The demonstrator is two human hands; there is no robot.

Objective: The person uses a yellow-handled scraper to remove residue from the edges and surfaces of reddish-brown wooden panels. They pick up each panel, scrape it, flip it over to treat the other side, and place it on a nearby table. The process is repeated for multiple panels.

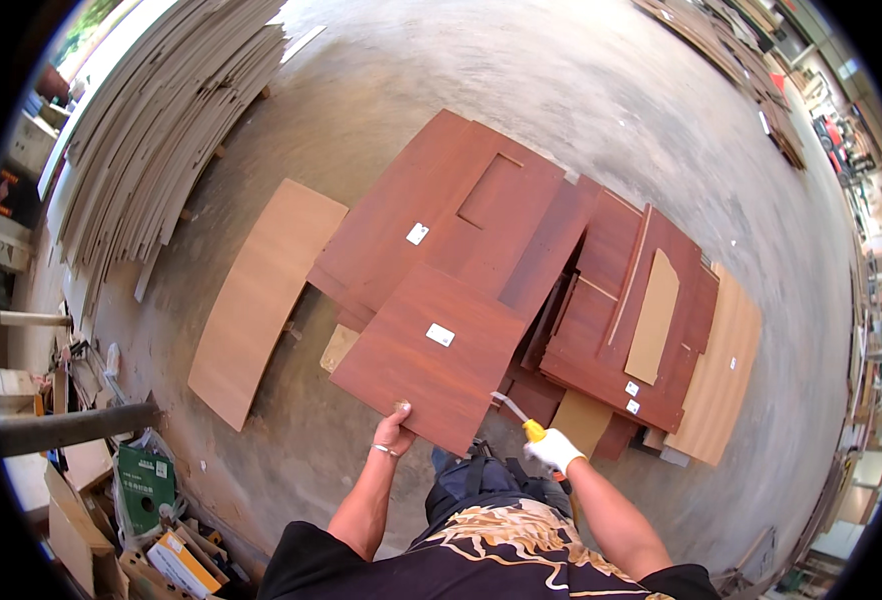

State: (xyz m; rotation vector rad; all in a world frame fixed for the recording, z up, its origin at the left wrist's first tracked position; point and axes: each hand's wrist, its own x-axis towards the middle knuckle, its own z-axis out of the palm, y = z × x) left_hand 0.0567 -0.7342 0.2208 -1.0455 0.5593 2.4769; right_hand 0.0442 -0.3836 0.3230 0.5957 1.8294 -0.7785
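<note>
My bare left hand (pixel 395 432), a bracelet on its wrist, grips the near edge of a reddish-brown wood panel (pixel 401 360), thumb on top. A white label (pixel 440 334) is stuck on that panel. Its far part overlaps a stack of larger reddish-brown panels (pixel 381 200). In a white glove, my right hand (pixel 555 452) is closed around a yellow-handled tool (pixel 534 430) with a thin, bent pale tip. That tip is beside the panel's right edge; whether it touches cannot be told. My left fingers are hidden under the panel.
More reddish-brown panels (pixel 601 345) are piled at the right, with a light wood board (pixel 726 370) beyond. Another light board (pixel 261 300) lies left on the concrete floor. Long grey boards (pixel 161 130) are stacked far left. Boxes (pixel 186 562) and a pipe (pixel 76 428) occupy the lower left.
</note>
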